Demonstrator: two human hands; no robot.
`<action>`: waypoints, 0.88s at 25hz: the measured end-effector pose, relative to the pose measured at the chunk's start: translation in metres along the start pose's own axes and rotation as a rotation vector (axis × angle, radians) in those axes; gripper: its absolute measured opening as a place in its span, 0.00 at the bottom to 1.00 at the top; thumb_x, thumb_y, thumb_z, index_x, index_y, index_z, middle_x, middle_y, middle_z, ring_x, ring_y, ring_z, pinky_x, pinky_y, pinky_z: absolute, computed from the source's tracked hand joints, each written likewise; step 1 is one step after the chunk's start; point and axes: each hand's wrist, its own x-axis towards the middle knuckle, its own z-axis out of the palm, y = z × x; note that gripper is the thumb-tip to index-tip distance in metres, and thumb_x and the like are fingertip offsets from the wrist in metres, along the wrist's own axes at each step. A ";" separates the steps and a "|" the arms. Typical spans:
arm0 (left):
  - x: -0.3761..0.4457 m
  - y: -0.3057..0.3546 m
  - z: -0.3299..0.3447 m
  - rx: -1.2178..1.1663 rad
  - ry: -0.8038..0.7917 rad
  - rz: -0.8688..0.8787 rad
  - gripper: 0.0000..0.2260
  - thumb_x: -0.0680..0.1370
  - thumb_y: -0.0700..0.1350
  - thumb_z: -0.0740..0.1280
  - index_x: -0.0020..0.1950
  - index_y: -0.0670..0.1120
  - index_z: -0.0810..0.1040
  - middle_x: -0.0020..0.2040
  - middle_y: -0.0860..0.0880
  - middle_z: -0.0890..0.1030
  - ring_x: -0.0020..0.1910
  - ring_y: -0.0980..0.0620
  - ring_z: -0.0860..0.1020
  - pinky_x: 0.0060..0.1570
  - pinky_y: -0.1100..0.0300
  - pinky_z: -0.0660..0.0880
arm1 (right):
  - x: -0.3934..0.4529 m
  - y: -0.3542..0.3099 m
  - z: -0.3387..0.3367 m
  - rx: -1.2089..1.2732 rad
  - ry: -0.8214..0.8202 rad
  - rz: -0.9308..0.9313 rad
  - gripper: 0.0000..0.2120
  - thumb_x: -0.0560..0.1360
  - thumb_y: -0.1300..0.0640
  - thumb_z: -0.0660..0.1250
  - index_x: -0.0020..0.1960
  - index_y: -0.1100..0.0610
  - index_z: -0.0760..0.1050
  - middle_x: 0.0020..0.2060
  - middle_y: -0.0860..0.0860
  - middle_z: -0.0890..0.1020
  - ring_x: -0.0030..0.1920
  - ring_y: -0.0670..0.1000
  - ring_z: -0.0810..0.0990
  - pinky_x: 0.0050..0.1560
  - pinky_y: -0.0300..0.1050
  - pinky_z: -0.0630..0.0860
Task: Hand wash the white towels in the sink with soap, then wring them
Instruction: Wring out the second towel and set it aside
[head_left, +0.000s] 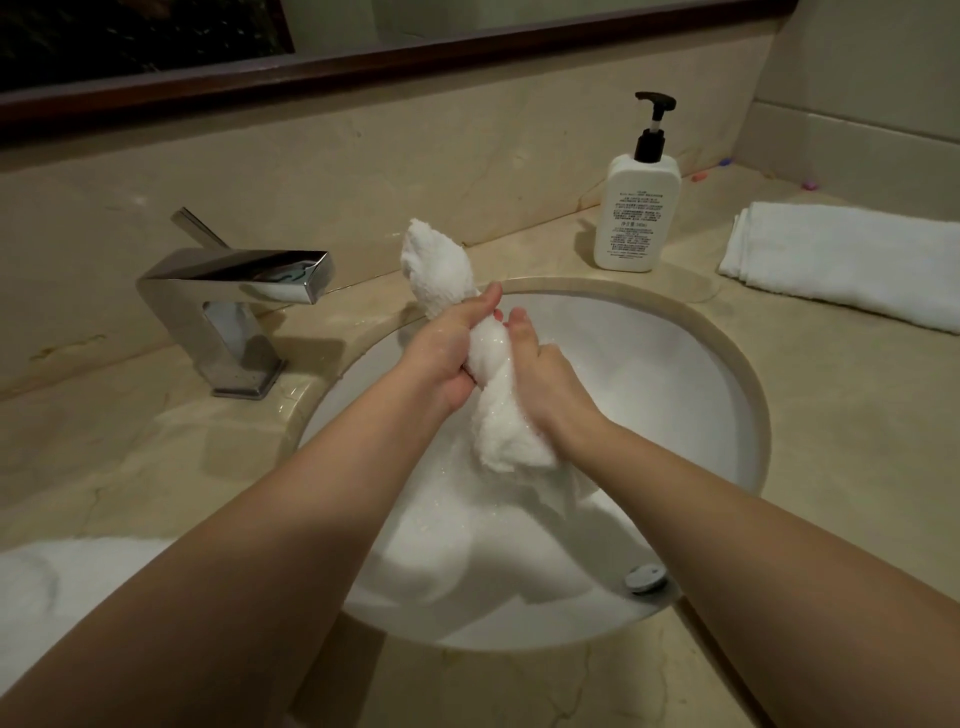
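Nearest me, bottom left: a blurred white heap (62, 597) on the counter (831, 467), partly behind my left forearm. Probably a towel, can't tell its state.

Sink (717, 395) next: basin wet, stopper (645, 578) at the near rim. No standing water that I can make out.

Over the basin, both hands on one wet towel (498, 415), twisted into a rope. My left hand (452, 353) is wrapped round the upper part, fingers curled tight on the cloth. My right hand (545, 374) is clamped just below it, fingers closed round the twist. The lower tail hangs towards the basin, the top end sticks up past my left hand towards the backsplash. Surface glistens, so water is in it.

Judgement: this towel is past soaping and in the wring step, not done yet.

Further back: faucet (234, 291) at left, no stream visible. Soap pump bottle (638, 208) upright behind the sink on the right. Beyond it, far right, a folded towel (857, 260) lies flat on the counter, looks dry and untouched. I'd say that one needs the full wash and wring.
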 end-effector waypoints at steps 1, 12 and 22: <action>0.001 -0.001 0.001 0.007 0.023 -0.015 0.10 0.80 0.45 0.72 0.41 0.44 0.76 0.36 0.50 0.76 0.31 0.53 0.80 0.41 0.56 0.79 | 0.000 0.000 0.001 -0.041 0.026 -0.011 0.36 0.81 0.33 0.45 0.64 0.57 0.79 0.51 0.58 0.84 0.52 0.55 0.83 0.58 0.50 0.77; 0.003 0.005 -0.007 0.134 -0.056 0.080 0.18 0.75 0.52 0.76 0.59 0.43 0.79 0.43 0.49 0.84 0.52 0.49 0.83 0.67 0.49 0.75 | -0.003 0.006 -0.019 0.271 -0.316 0.080 0.29 0.71 0.36 0.71 0.62 0.57 0.80 0.48 0.55 0.86 0.48 0.54 0.86 0.53 0.48 0.80; 0.006 0.007 -0.024 -0.128 -0.530 0.157 0.34 0.58 0.55 0.86 0.58 0.45 0.79 0.61 0.41 0.83 0.65 0.43 0.80 0.64 0.45 0.77 | -0.009 -0.004 -0.021 0.759 -0.465 0.283 0.16 0.72 0.47 0.71 0.50 0.60 0.82 0.40 0.56 0.80 0.35 0.51 0.80 0.40 0.44 0.77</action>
